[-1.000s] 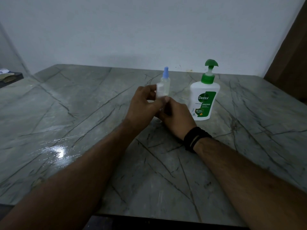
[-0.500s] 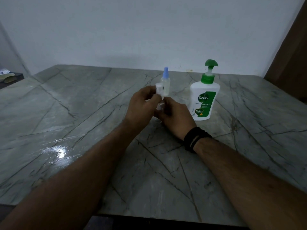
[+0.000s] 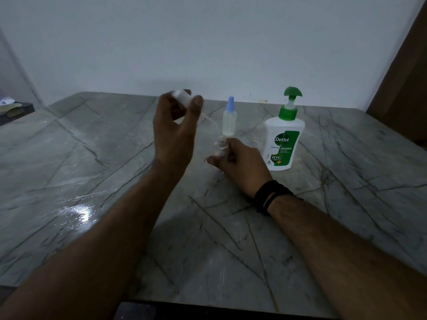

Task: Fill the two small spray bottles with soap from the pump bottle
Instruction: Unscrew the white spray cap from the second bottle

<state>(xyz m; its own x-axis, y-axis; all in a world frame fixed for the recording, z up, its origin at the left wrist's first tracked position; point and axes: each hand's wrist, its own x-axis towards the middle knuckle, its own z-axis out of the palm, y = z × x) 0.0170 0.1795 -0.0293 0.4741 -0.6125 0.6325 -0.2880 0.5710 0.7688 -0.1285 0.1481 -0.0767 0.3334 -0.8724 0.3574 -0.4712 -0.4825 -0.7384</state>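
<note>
My right hand [image 3: 238,162] grips a small clear spray bottle [image 3: 220,146] standing on the grey marble table [image 3: 115,181], its neck uncovered. My left hand [image 3: 175,128] is raised up and to the left of it, pinching the bottle's white spray cap [image 3: 182,97]; the cap's thin dip tube [image 3: 209,120] trails down towards the bottle's neck. A second small spray bottle [image 3: 229,120] with a blue cap stands upright just behind, holding pale liquid. The white Dettol pump bottle [image 3: 283,142] with a green pump stands to the right of both.
A white wall runs behind the table. A brown door or panel [image 3: 402,88] rises at the far right. Some pale items lie on a dark surface [image 3: 10,107] at the far left. A light glare spot [image 3: 80,213] shows on the tabletop.
My left hand has lifted the white spray cap off the clear bottle and moved up and left, drawing the dip tube out. My right hand still holds the bottle.
</note>
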